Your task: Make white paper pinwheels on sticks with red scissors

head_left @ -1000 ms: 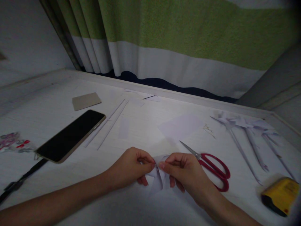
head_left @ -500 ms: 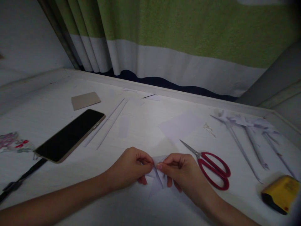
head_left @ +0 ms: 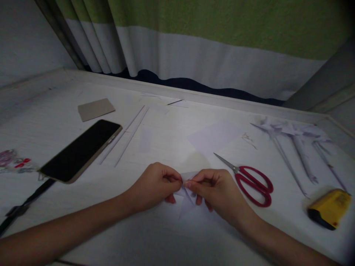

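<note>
My left hand and my right hand meet near the front middle of the white table. Both pinch a small folded piece of white paper between thumbs and fingertips, just above the tabletop. The paper's lower flaps hang under my fingers; its upper part is hidden by them. Red-handled scissors lie shut on the table just right of my right hand.
A dark phone lies face up at the left, with a black strap below it. Thin paper strips, a brown card and a white sheet lie farther back. Folded paper pinwheels on sticks and a yellow object sit at the right.
My view has tilted, so everything sits higher in the frame. My fingertips have drawn closer together on the folded paper, which is gathered tighter between them.
</note>
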`<state>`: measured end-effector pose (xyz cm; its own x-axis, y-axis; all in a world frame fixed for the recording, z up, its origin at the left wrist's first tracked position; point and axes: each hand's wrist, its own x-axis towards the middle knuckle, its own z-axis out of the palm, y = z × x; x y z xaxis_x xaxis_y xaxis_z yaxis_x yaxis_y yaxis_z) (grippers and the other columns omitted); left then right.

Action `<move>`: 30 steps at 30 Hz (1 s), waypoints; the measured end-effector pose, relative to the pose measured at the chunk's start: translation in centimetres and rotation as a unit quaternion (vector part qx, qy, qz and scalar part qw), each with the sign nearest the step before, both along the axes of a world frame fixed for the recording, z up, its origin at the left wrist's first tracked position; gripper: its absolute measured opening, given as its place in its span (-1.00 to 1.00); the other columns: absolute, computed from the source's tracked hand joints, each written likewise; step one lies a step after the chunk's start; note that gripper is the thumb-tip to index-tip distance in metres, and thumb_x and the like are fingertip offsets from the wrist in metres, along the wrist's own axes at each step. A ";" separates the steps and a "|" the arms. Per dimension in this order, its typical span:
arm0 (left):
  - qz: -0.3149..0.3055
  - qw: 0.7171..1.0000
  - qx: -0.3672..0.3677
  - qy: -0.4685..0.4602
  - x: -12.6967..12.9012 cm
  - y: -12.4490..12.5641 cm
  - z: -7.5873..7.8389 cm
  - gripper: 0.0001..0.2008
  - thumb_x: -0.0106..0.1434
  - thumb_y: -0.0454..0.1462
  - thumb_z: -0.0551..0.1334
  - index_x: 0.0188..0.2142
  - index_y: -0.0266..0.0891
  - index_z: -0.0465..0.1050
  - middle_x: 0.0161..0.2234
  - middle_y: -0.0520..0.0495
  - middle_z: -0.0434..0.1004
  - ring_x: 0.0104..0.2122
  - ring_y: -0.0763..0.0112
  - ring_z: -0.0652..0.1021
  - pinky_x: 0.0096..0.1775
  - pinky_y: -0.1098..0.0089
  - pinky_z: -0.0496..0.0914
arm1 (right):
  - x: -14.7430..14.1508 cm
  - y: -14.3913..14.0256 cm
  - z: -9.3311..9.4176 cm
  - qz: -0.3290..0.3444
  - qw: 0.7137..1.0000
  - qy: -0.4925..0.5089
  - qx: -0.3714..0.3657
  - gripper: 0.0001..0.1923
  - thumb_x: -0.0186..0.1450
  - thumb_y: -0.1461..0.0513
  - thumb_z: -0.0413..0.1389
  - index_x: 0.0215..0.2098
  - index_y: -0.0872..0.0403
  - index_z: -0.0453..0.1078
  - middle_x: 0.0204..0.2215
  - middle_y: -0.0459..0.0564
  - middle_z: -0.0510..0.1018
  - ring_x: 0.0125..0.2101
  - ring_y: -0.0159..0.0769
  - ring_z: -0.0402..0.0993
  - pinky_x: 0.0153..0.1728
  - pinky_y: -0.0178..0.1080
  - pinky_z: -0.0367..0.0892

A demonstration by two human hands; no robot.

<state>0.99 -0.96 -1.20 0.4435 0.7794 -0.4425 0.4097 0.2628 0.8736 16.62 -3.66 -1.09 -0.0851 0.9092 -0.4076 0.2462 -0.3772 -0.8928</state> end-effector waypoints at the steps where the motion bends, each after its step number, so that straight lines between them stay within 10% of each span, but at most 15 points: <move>1: 0.000 1.000 -0.001 0.002 0.0 0.0 0.0 -0.89 0.01 -0.33 0.13 -0.54 -0.32 0.42 -0.76 0.12 0.34 -0.72 0.56 0.41 -0.67 0.63 0.20 | 0.0 0.0 0.0 -0.002 1.000 0.000 0.000 -0.83 0.01 0.20 0.20 -0.63 0.15 0.38 -0.86 -0.22 0.33 -0.89 -0.62 0.08 -0.91 -0.53 0.01; 30: 0.016 0.998 -0.010 -0.059 -0.3 0.1 0.2 -0.84 0.08 -0.22 0.17 -0.43 -0.29 0.44 -0.63 0.09 0.42 -0.70 0.55 0.45 -0.65 0.59 0.30 | 0.8 0.6 1.2 0.008 0.999 0.020 0.031 -0.88 0.04 0.22 0.18 -0.56 0.13 0.42 -0.81 -0.17 0.42 -0.87 -0.57 0.19 -0.92 -0.55 0.07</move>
<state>0.68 -0.82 -1.02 0.4693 0.7852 -0.4039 0.2946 0.2920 0.9099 17.41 -3.10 0.12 -0.1139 0.9311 -0.3465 0.2157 -0.3173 -0.9235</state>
